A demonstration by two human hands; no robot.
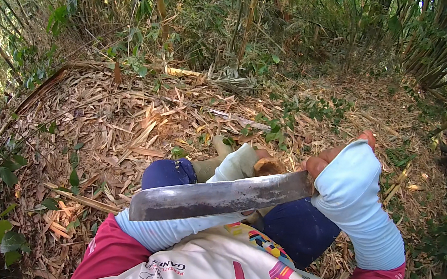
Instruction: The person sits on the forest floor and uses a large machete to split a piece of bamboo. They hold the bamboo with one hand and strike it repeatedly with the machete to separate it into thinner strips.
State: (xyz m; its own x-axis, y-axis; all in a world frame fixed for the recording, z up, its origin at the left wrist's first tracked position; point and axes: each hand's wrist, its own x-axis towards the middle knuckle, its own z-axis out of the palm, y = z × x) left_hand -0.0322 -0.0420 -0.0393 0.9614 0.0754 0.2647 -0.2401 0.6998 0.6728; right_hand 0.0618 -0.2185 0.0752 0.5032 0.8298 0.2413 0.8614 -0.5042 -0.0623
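Note:
A machete [220, 195] with a broad, dark-stained blade slants across in front of my body, its blunt end toward the lower left. My right hand [320, 161], in a light blue sleeve that covers its back, is closed at the blade's right end; the handle is hidden. Behind the blade is my left hand [238, 164], in a pale cover, mostly hidden by the metal. Its fingertips show beside a brown, rough, rounded piece [270, 167] that looks like wood or a bamboo shoot, and they seem closed on it.
My knees in dark blue trousers [303, 228] and an olive boot [221, 151] lie just beyond the blade. Dry bamboo leaves and sheaths [102, 132] cover the ground. Bamboo stems [245, 20] stand thick at the back, and green leaves [4, 233] crowd the lower left.

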